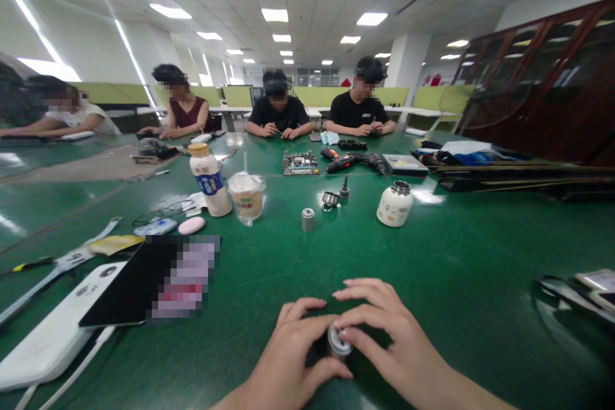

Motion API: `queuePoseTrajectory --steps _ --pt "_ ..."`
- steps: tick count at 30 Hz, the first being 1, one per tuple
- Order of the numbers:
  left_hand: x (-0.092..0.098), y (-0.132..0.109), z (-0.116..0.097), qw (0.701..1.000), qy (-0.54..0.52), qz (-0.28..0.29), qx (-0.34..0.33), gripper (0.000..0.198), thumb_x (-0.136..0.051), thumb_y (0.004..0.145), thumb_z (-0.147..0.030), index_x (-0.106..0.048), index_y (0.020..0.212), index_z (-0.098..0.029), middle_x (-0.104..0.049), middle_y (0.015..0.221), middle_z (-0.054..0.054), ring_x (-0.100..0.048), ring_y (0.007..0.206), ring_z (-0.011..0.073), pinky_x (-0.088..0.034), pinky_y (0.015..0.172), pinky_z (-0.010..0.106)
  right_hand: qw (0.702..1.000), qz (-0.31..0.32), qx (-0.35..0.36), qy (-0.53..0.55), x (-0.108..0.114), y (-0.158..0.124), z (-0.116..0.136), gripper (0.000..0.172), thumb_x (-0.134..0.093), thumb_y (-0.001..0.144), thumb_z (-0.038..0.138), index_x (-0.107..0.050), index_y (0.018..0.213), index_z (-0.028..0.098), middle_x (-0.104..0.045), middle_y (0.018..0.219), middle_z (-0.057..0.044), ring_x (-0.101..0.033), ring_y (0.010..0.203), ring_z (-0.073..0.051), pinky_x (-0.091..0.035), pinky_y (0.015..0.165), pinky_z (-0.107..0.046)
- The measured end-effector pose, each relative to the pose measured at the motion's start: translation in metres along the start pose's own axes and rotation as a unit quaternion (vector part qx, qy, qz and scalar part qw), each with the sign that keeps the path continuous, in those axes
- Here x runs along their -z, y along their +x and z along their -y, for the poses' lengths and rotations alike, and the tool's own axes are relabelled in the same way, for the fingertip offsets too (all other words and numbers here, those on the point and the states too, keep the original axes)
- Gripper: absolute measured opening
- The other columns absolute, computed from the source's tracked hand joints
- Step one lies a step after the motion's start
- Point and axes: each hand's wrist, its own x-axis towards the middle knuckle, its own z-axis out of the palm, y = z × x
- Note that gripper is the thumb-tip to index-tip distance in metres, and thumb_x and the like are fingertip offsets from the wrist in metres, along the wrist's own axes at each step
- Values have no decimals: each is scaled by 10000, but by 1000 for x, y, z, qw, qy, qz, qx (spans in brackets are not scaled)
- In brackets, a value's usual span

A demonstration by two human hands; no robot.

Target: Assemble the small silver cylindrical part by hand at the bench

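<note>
A small grey metal cylinder (339,347) stands on the green table, close to the near edge. My left hand (294,351) is wrapped around its side, with thumb and forefinger on either side of it. From the right, my right hand (391,327) pinches at the cylinder's top with thumb and forefinger, its other fingers stretched loosely forward. What the right fingertips grip at the top is partly hidden. Farther out is a similar grey cylinder (307,220), upright. Beside that lie a metal lid with a loop (330,200) and a dark stepped part (344,188).
A cream bottle (394,205) without a lid stands beyond my right hand. A drink bottle (211,182) and plastic cup (246,197) are at left, with a tablet (134,282) and white power bank (52,327) nearer. Power drills (353,161) and a circuit board (300,164) lie farther out; several people sit opposite.
</note>
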Motion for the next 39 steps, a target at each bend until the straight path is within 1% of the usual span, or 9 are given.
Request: queuePoseTrajectory --steps 6,10,17,20,25,28,31,35,39 --pt "1 2 0 1000 -8 14 -8 433 -827 769 -358 -671 1170 -313 -714 1188 24 -521 1203 308 -421 993 446 1000 -3 5 6 1 1 -4 45 -677 903 257 -696 909 297 -723 1081 -1 -586 1107 -259 -418 950 -453" --pt "5 3 -4 1000 -12 27 1 337 -820 772 -378 -697 1065 -266 -737 1112 18 -517 1201 310 -414 997 438 997 -49 -19 49 6 1 -3 137 -544 970 269 -640 872 263 -718 1015 -15 -607 1040 -240 -434 915 -440" --pt "3 2 -3 1000 -15 11 -3 371 -806 795 -269 -690 1146 -300 -712 1156 51 -540 1179 318 -444 967 459 999 22 -19 37 4 3 3 206 -752 804 243 -703 999 289 -700 1125 -41 -605 1086 -268 -451 937 -457" --pt "0 1 -1 999 -31 -19 -13 486 -833 758 -281 -641 1204 -298 -687 1180 63 -550 1165 317 -454 964 464 998 22 -38 47 0 2 4 244 -781 766 224 -705 991 276 -704 1110 -53 -612 1085 -278 -447 952 -465" --pt "-1 -4 5 978 -100 -160 -91 560 -884 674 -324 -545 1116 -258 -648 1136 60 -545 1131 282 -464 955 401 973 30 -146 179 -7 -4 1 661 -863 648 288 -551 1228 239 -673 1168 -94 -633 1061 -294 -470 951 -465" --pt "5 -2 2 968 -118 -177 -134 453 -823 745 -288 -545 1102 -274 -664 1082 33 -546 1078 252 -457 944 380 952 19 -176 252 -12 -7 -3 500 -814 715 300 -574 1145 215 -690 1092 -82 -655 995 -265 -486 922 -430" --pt "12 3 -7 979 -94 -156 -89 326 -709 835 -186 -635 1130 -302 -668 1128 37 -503 1129 264 -428 980 438 956 28 -166 242 -14 -8 -7 451 -844 686 303 -623 1068 214 -696 1009 -50 -654 948 -258 -495 874 -402" --pt "14 7 -17 988 -64 -139 -30 245 -706 813 -129 -764 947 -326 -658 1194 40 -445 1185 312 -398 992 531 969 46 -155 187 -16 -7 -7 440 -867 632 219 -653 1016 210 -693 972 -27 -647 944 -256 -495 852 -383" --pt "15 8 -19 988 -61 -143 -28 189 -745 811 -149 -792 871 -322 -669 1154 50 -443 1176 322 -406 985 532 972 56 -149 174 -16 -6 -5 372 -815 681 180 -648 1013 206 -702 976 -27 -658 931 -240 -503 854 -374"
